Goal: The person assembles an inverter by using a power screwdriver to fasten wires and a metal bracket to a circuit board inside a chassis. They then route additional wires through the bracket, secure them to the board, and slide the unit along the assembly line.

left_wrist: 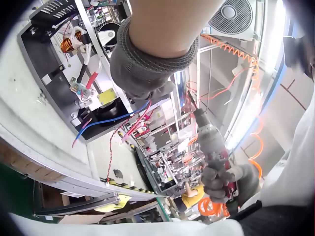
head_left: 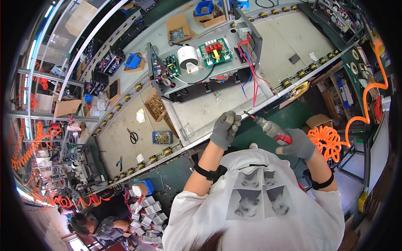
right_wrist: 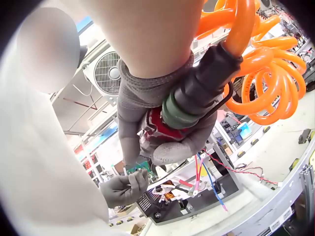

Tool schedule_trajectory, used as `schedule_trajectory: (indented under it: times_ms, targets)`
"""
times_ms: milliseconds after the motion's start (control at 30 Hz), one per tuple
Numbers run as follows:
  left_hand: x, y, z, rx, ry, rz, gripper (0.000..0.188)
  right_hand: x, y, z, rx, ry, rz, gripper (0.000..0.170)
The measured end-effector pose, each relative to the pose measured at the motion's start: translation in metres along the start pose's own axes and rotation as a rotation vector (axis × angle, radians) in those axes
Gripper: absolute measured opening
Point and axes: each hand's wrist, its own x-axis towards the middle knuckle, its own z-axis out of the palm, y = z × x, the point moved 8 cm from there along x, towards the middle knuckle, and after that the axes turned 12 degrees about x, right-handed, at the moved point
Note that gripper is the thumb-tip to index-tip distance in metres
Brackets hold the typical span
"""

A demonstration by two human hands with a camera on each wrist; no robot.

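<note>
My gloved right hand (head_left: 298, 144) grips an air screwdriver (head_left: 270, 129) with a grey and red body. Its thin bit points toward my left hand (head_left: 226, 129). That gloved hand has its fingers curled, close to the bit's tip; I cannot tell whether something small is pinched there. In the right wrist view, the screwdriver's red rear part (right_wrist: 160, 127) joins a black hose fitting (right_wrist: 199, 78). Beyond both hands stands a dark metal chassis (head_left: 255, 46) with a white cylinder (head_left: 187, 57), a green circuit board (head_left: 215, 52) and loose red and blue wires (head_left: 252, 69).
The chassis sits on a roller conveyor line (head_left: 222, 102). Left of it are a box of small brass-coloured parts (head_left: 156, 105), a bin of screws (head_left: 162, 137), scissors (head_left: 132, 136) and pliers (head_left: 119, 163). A coiled orange air hose (head_left: 324, 142) hangs at my right. Another person (head_left: 98, 226) works lower left.
</note>
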Motion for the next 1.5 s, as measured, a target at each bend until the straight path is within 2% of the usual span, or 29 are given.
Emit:
schedule_trajectory:
  times_ms: [33,167,233,267,333,367,433,567,633,667,733,867,933,967,1033,1067,1133,1167,1233,1267,1300,1333,1367,1467,1500]
  targets:
    - [-0.001,0.001,0.005,-0.075,-0.061,0.024,0.037,-0.002,-0.001,0.003,-0.006,-0.025,0.046,0.044]
    - [0.001,0.0,0.01,-0.083,-0.053,0.023,0.042,-0.004,-0.005,0.009,-0.004,-0.065,0.144,0.047]
    - [0.001,0.005,0.015,-0.049,-0.175,0.077,0.044,0.0,0.0,0.012,-0.022,-0.054,0.101,0.047]
    - [-0.001,0.008,0.015,-0.049,-0.176,0.074,0.044,0.002,-0.001,0.013,-0.044,-0.047,0.054,0.046]
    - [-0.002,0.006,0.012,0.089,-0.131,-0.042,0.051,0.003,0.0,0.016,-0.068,-0.066,0.07,0.047]
    - [-0.002,0.006,0.012,0.089,-0.132,-0.042,0.051,0.004,0.0,0.019,-0.091,-0.085,0.083,0.047]
    - [-0.002,0.013,0.012,0.244,-0.145,0.068,0.05,0.004,-0.003,0.02,-0.084,-0.089,0.08,0.047]
    - [-0.003,0.022,0.012,0.318,-0.187,0.119,0.049,0.003,-0.01,0.022,-0.151,-0.145,0.15,0.053]
    - [-0.004,0.033,0.011,0.559,-0.144,0.208,0.039,0.004,-0.007,0.022,-0.147,-0.144,0.146,0.053]
    - [-0.004,0.036,0.014,0.559,-0.148,0.206,0.039,0.004,-0.006,0.022,-0.142,-0.143,0.138,0.053]
    - [-0.013,0.06,0.03,0.94,-0.142,0.47,0.029,0.004,-0.004,0.022,-0.136,-0.146,0.14,0.054]
    - [-0.015,0.065,0.043,1.087,-0.219,0.451,0.026,0.005,0.002,0.022,-0.177,-0.122,0.12,0.053]
    - [-0.008,0.053,0.032,1.037,-0.174,0.228,0.029,0.004,0.004,0.023,-0.163,-0.118,0.12,0.053]
    - [-0.006,0.051,0.031,1.039,-0.176,0.227,0.029,0.003,0.006,0.023,-0.151,-0.114,0.119,0.054]
    - [0.006,0.034,0.023,0.66,-0.206,0.106,0.038,0.001,0.009,0.023,-0.131,-0.106,0.122,0.053]
    - [0.018,0.021,0.016,0.661,-0.207,0.105,0.038,0.0,0.01,0.023,-0.117,-0.101,0.122,0.052]
    - [0.046,0.001,-0.005,0.665,0.025,0.172,0.049,-0.005,0.015,0.018,-0.035,-0.041,0.126,0.051]
    - [0.04,0.016,0.013,1.241,0.177,0.356,0.051,-0.008,0.018,0.012,0.046,0.021,0.129,0.051]
    - [0.036,0.022,0.05,1.718,0.262,0.457,0.055,-0.009,0.031,0.004,0.077,0.093,0.146,0.047]
    - [0.043,0.011,0.054,1.718,0.259,0.457,0.055,-0.011,0.04,-0.002,0.106,0.159,0.168,0.043]
    - [0.051,0.002,0.058,1.806,0.314,0.556,0.053,-0.011,0.046,-0.004,0.106,0.161,0.168,0.043]
    - [0.056,-0.003,0.061,1.891,0.371,0.658,0.052,-0.011,0.055,-0.005,0.258,0.172,0.2,0.039]
    - [0.062,-0.007,0.059,1.891,0.373,0.66,0.052,-0.011,0.061,-0.005,0.409,0.182,0.23,0.035]
    - [0.047,0.008,0.079,1.838,0.379,1.097,0.039,-0.01,0.069,-0.008,0.494,0.224,0.276,0.03]
    - [0.042,0.014,0.075,1.841,0.383,1.096,0.039,-0.009,0.07,-0.007,0.494,0.22,0.275,0.03]
